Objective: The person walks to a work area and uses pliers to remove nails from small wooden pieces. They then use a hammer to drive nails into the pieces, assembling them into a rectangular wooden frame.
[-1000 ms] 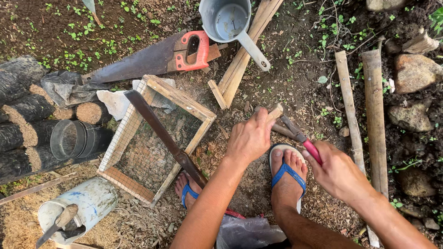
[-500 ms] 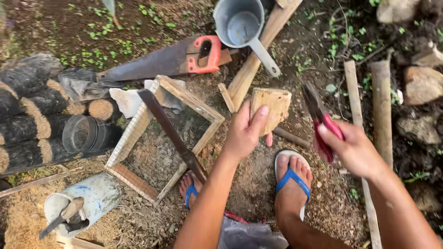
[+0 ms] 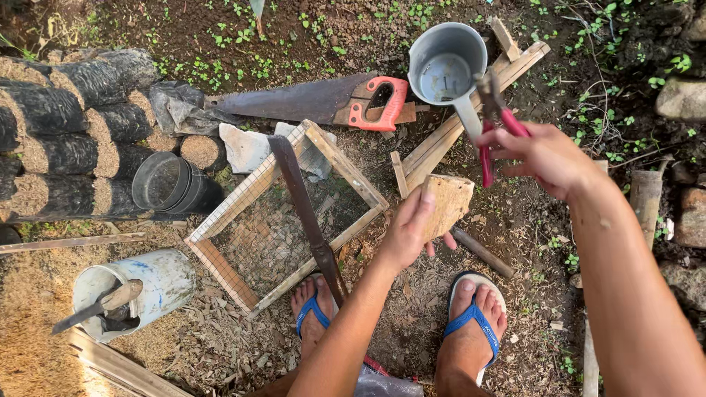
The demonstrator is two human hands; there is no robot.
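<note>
Raised since second ago: left hand (image 3: 408,235) clamps wood offcut (image 3: 447,206) at centre; right hand (image 3: 544,158) grips red-handled pliers (image 3: 494,121) at 1 o'clock. Both off ground; sieve frame (image 3: 283,213) at 9 o'clock untouched.

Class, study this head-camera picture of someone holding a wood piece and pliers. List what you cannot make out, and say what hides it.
Head view:
- Underside of the wood piece: faces away; left hand covers its near edge.
- Pliers handle ends: wrapped by the right hand.
- Mug contents: too dim.
- White bucket interior: shadowed, blocked by a tool handle.
- Long blade handle: behind the left forearm.
</note>
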